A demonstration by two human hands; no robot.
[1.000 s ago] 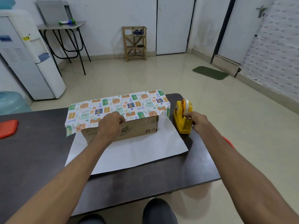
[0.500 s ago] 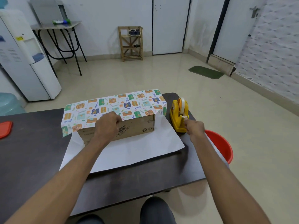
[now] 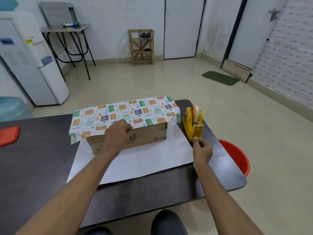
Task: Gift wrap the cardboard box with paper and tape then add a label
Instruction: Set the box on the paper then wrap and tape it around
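A brown cardboard box point(image 3: 149, 136) lies on the white underside of a sheet of wrapping paper point(image 3: 144, 160) on the dark table point(image 3: 33, 167). The far part of the sheet, printed with coloured gifts point(image 3: 128, 112), is folded over the box top. My left hand point(image 3: 117, 134) presses that printed edge down on the box's near top edge. To the right of the box stands a yellow tape dispenser point(image 3: 193, 122). My right hand point(image 3: 202, 150) is just in front of it, with finger and thumb pinched on the end of the tape.
A red lid point(image 3: 8, 135) lies at the table's left edge. A red bucket point(image 3: 237, 156) stands on the floor by the table's right end. Beyond are a water dispenser point(image 3: 28, 61), a folding table point(image 3: 67, 31), a wooden rack point(image 3: 141, 47) and a green mat point(image 3: 220, 78).
My right hand has moved from the dispenser's side to its front and drawn back towards me, pinching the tape end. The left hand has stayed on the paper over the box.
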